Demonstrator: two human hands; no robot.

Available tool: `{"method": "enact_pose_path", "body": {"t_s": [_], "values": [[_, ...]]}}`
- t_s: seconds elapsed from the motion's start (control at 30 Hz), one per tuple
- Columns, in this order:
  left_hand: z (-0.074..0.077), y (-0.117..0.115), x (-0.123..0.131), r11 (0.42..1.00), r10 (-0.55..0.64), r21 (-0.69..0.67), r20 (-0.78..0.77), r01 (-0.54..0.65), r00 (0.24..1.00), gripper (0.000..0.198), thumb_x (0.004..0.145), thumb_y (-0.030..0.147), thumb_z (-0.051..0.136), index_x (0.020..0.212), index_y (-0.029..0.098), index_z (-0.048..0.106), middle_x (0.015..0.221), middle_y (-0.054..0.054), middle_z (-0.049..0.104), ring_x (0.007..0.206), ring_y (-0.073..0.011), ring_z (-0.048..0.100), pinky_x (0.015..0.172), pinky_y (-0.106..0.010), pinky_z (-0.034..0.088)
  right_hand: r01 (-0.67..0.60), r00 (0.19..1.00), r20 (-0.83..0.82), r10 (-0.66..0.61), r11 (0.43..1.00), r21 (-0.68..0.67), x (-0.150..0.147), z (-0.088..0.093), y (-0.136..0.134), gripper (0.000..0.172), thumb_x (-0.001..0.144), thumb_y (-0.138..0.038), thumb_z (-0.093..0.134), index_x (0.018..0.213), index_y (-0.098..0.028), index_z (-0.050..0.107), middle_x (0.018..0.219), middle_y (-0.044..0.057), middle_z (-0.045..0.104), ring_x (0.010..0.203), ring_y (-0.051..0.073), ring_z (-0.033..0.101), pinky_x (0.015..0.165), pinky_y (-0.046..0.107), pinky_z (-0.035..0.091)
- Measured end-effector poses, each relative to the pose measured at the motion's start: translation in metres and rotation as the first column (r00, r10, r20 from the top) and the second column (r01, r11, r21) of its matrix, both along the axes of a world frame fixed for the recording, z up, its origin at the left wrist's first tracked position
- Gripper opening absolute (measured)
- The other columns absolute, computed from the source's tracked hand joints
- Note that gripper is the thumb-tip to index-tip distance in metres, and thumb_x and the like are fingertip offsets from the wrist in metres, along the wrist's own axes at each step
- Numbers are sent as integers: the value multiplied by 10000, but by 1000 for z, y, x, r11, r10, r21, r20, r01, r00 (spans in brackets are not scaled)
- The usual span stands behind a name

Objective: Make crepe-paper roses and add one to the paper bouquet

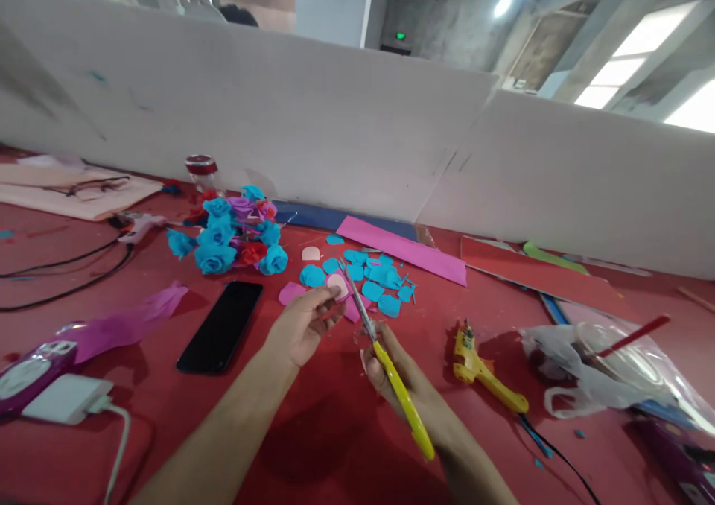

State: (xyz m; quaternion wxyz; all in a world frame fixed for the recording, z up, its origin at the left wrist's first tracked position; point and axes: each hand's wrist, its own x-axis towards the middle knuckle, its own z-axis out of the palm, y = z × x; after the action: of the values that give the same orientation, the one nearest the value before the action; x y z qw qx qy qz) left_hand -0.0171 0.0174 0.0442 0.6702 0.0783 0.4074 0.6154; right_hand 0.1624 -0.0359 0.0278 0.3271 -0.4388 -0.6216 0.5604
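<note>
Near the middle, my left hand (pixel 304 322) pinches a small pale pink piece (pixel 337 286) with magenta paper (pixel 353 310) behind it. My right hand (pixel 399 367) is closed on yellow-handled scissors (pixel 403 399), whose blades point up and left beside the pale piece. Several blue paper petals (pixel 373 290) lie on the red table just beyond both hands. Another pale piece (pixel 310 253) rests behind my left hand. To the left stands a bunch of blue, purple and red paper flowers (pixel 217 231).
A black phone (pixel 221 328) and a white charger (pixel 68 398) lie left. At right are a yellow glue gun (pixel 485 371) and a plastic bag with a cup (pixel 592 363). Pink paper strip (pixel 402 249) and red board (pixel 536 270) lie before the white partition (pixel 335 118).
</note>
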Motion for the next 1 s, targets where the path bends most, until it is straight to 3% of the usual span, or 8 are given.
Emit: {"method": "enact_pose_path", "body": {"t_s": [0.23,0.47,0.7,0.87,1.0], "values": [[-1,-3,0,986,-23,164,8,22,1000,143,634,108,745,578,133,616,660,-13,685,694,-139,671,827,-340,554,-35,999,11,36,999,-39,-1,8,2,480,820,-601,535,1166,-269,524,861,21,505,738,153,493,682,265,459],[-2,-4,0,984,-18,179,0,18,1000,145,604,118,770,601,134,626,686,-19,698,717,-156,679,840,-367,552,13,998,64,-14,1000,12,-4,8,2,444,817,-621,519,1052,-246,563,783,8,479,688,149,479,642,257,456],[-5,-2,-2,982,-33,187,-6,34,999,122,618,105,755,606,127,636,678,-20,690,717,-159,679,818,-360,561,5,994,112,-11,999,51,-10,14,1,459,854,-640,427,1001,-217,527,653,-40,373,543,100,329,481,212,298],[-5,-2,-3,980,-55,192,-5,55,998,108,626,114,751,604,121,646,673,-28,695,696,-150,675,818,-356,562,10,985,170,-34,990,138,-10,9,1,375,901,-563,407,934,-202,507,652,-45,360,547,88,303,489,210,252],[-5,-1,-5,979,-66,194,-6,66,998,124,625,115,747,579,127,633,663,-26,695,682,-150,673,826,-363,559,4,979,200,-29,992,125,-9,7,3,363,899,-548,417,958,-202,506,604,-60,320,501,81,285,455,208,215]]}}
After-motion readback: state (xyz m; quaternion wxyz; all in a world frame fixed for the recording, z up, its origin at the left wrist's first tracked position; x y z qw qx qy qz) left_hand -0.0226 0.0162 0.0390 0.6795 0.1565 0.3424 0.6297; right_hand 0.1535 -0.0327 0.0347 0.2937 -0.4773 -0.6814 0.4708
